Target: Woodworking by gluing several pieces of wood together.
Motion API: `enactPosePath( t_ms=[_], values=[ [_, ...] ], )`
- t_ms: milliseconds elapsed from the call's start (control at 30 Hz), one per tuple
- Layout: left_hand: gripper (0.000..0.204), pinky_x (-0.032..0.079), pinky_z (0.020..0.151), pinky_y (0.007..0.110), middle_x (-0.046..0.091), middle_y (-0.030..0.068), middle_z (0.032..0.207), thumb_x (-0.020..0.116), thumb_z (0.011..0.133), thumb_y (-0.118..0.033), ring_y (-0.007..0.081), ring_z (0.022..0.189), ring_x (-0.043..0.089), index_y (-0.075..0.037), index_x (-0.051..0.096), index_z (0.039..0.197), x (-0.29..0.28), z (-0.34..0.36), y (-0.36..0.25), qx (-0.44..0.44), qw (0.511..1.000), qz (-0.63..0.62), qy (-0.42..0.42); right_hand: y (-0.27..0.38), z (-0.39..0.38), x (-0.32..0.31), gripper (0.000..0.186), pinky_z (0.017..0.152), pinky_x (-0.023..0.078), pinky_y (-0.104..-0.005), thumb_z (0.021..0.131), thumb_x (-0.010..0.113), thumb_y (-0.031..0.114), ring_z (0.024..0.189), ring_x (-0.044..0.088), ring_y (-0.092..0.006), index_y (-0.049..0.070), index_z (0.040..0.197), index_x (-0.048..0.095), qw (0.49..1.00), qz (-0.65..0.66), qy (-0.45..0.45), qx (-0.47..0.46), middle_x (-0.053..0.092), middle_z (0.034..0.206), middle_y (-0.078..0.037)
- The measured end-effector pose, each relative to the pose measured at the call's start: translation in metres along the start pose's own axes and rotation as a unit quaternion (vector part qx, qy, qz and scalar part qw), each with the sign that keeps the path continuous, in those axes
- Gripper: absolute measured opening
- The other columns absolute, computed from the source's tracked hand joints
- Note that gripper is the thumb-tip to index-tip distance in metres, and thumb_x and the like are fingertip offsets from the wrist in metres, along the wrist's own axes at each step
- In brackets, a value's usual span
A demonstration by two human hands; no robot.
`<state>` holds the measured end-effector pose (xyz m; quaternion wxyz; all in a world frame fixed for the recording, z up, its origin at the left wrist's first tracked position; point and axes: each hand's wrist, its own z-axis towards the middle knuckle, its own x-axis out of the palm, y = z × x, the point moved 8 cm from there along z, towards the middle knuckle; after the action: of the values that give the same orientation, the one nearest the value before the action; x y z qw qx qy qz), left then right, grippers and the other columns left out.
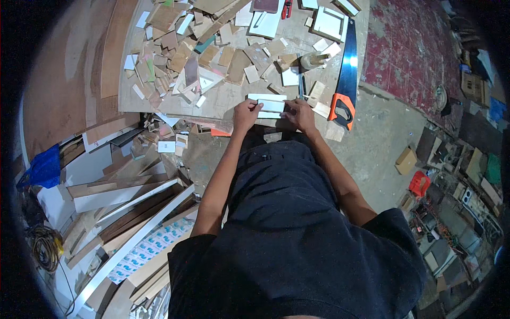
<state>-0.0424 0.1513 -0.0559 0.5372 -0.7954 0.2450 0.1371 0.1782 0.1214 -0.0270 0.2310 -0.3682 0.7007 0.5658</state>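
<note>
At the near edge of the worktable, both hands hold a small white rectangular block (272, 106) lying along a slightly larger white board (265, 97). My left hand (246, 114) pinches the block's left end, thumb on top. At its right end my right hand (300, 114) is closed around the block and board edge; some of its fingers are hidden. Just beyond the right hand lies a slim dark tool (302, 84), its kind unclear. Farther right rests a handsaw (348, 61) with an orange and black handle, its blade pointing away from me.
Wood offcuts (183, 58) are heaped across the table's left and middle. A jar-like container (311, 61) and a white frame-shaped piece (329, 24) stand beyond the hands. Boards (133, 212) lean at lower left. An orange-red plastic item (419, 183) lies among clutter on the right.
</note>
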Motion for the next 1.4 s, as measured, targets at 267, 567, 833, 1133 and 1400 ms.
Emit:
enactPosePath(
  t_ms=[267,567,833,1133,1400],
  values=[
    [0.023,0.052,0.063,0.035,0.070,0.0141,0.075,0.077,0.078,-0.020,0.0232,0.068,0.068,-0.001,0.069,0.087,-0.003,0.000,0.003,-0.040,0.999,0.011,0.001,0.007,0.003,-0.001,0.046,0.076,0.050,-0.0398,0.074,0.076,0.026,0.091,0.061,-0.0298,0.013,0.117,0.067,0.998,-0.012,-0.001,-0.058,0.063,0.093,-0.009],
    [0.022,0.053,0.065,0.033,0.071,0.0127,0.077,0.077,0.078,-0.016,0.0208,0.069,0.068,0.000,0.068,0.090,-0.003,0.001,0.004,-0.024,1.000,-0.016,0.001,0.007,0.003,-0.002,0.046,0.077,0.051,-0.0403,0.074,0.076,0.028,0.093,0.061,-0.0302,0.013,0.116,0.068,0.999,-0.028,0.003,-0.035,0.064,0.095,-0.009],
    [0.019,0.052,0.063,0.032,0.070,0.0138,0.075,0.074,0.082,-0.017,0.0204,0.067,0.068,0.001,0.069,0.086,-0.005,0.002,-0.002,-0.010,1.000,-0.019,-0.009,0.010,0.004,-0.002,0.044,0.071,0.052,-0.0391,0.075,0.075,0.028,0.086,0.064,-0.0299,0.009,0.114,0.067,0.997,-0.037,-0.016,-0.064,0.065,0.095,-0.009],
    [0.018,0.052,0.064,0.033,0.070,0.0122,0.075,0.076,0.079,-0.016,0.0199,0.069,0.068,-0.001,0.070,0.086,0.002,0.007,0.017,-0.031,0.999,-0.020,0.004,0.009,0.003,0.005,0.044,0.072,0.052,-0.0395,0.077,0.073,0.029,0.088,0.064,-0.0301,0.009,0.116,0.066,0.997,-0.049,0.005,-0.060,0.064,0.094,-0.010],
    [0.023,0.053,0.064,0.031,0.071,0.0129,0.076,0.079,0.075,-0.016,0.0192,0.069,0.069,0.001,0.069,0.086,0.001,0.005,0.010,-0.022,0.998,-0.064,0.016,0.011,0.000,0.001,0.043,0.070,0.052,-0.0403,0.079,0.072,0.031,0.083,0.064,-0.0317,0.011,0.117,0.065,0.998,-0.035,-0.007,-0.058,0.064,0.096,-0.010]
  ],
)
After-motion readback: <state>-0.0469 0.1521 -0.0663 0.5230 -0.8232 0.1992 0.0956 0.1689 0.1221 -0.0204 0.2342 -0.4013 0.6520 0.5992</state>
